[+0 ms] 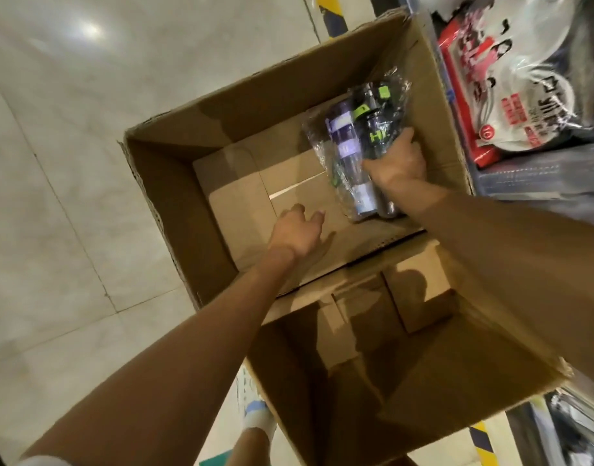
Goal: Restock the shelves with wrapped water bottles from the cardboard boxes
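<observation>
While L hand (297,230) hovers, R hand (398,159) grips maybe 2 bottles (359,146).

left grip (295,230): fingers loosely curled, holding nothing | right grip (398,159): fingers clenched

Matt brown cardboard box (174,183); glossy crinkled plastic wrap on bottles (352,142); polished floor tiles (53,163).

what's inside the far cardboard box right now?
Two wrapped water bottles, a purple one and a black one, gripped by the right hand. The left hand hovers over bare cardboard floor. The bottles hide whatever is under them.
</observation>
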Demonstrator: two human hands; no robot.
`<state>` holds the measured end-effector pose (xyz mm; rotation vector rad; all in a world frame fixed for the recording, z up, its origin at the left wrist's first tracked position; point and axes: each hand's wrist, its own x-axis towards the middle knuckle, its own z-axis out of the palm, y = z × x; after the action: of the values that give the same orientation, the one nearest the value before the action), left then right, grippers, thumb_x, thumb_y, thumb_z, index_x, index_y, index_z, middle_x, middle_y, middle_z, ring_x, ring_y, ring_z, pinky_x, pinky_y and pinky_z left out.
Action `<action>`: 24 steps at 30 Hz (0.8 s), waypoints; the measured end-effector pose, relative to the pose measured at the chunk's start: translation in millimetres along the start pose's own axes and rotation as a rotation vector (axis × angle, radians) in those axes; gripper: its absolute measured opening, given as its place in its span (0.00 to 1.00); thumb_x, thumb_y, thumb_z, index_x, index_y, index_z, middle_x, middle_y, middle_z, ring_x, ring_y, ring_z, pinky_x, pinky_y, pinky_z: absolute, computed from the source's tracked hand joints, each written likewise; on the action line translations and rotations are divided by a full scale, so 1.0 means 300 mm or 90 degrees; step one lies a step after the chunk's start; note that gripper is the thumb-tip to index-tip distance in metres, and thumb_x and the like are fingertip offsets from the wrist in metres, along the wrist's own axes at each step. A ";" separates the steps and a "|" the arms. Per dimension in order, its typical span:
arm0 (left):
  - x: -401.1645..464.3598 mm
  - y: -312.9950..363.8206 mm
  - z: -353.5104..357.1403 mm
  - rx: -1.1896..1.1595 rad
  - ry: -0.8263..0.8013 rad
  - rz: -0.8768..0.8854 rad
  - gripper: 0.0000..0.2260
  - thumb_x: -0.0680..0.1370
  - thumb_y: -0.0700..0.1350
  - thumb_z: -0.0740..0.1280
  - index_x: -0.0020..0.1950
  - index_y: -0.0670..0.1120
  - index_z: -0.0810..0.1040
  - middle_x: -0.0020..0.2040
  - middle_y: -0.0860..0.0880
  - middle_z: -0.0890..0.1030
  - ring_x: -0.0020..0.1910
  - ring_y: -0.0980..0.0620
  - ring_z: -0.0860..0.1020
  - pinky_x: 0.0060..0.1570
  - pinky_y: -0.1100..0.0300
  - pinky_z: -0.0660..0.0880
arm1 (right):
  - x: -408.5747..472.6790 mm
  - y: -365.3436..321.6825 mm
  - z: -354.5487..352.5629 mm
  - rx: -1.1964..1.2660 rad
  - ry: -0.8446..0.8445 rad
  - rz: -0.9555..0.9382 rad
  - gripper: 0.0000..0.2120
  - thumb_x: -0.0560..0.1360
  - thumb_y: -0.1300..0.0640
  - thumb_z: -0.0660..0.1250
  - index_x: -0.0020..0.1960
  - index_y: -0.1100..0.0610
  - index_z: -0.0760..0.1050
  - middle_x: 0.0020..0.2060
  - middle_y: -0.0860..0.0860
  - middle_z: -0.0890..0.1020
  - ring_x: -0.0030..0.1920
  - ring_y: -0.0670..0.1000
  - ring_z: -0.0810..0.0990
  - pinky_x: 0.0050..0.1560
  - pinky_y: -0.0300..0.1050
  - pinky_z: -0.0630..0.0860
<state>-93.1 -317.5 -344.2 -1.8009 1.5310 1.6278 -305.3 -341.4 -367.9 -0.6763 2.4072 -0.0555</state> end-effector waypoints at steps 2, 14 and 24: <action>0.046 0.026 0.009 -0.036 0.009 -0.026 0.27 0.84 0.56 0.61 0.79 0.42 0.66 0.76 0.41 0.71 0.72 0.40 0.72 0.69 0.53 0.70 | -0.012 -0.001 -0.026 0.032 -0.007 0.008 0.47 0.69 0.42 0.79 0.78 0.57 0.60 0.71 0.59 0.73 0.70 0.63 0.74 0.70 0.59 0.74; 0.253 0.275 0.105 -0.213 0.069 -0.048 0.33 0.73 0.63 0.76 0.67 0.44 0.69 0.60 0.48 0.77 0.52 0.49 0.77 0.51 0.55 0.77 | -0.284 0.085 -0.375 0.493 -0.049 -0.084 0.30 0.66 0.46 0.79 0.66 0.43 0.76 0.56 0.43 0.86 0.57 0.49 0.85 0.63 0.57 0.80; 0.444 0.392 0.357 -0.130 0.149 -0.100 0.51 0.69 0.65 0.78 0.80 0.47 0.54 0.74 0.40 0.65 0.74 0.37 0.66 0.71 0.44 0.66 | -0.285 0.250 -0.408 0.673 -0.024 -0.054 0.03 0.78 0.58 0.72 0.52 0.54 0.82 0.41 0.46 0.87 0.47 0.49 0.88 0.45 0.45 0.82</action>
<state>-273.1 -350.7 -442.0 -2.2286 1.3101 1.5925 -353.8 -250.2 -236.7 -0.2504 1.9110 -1.2215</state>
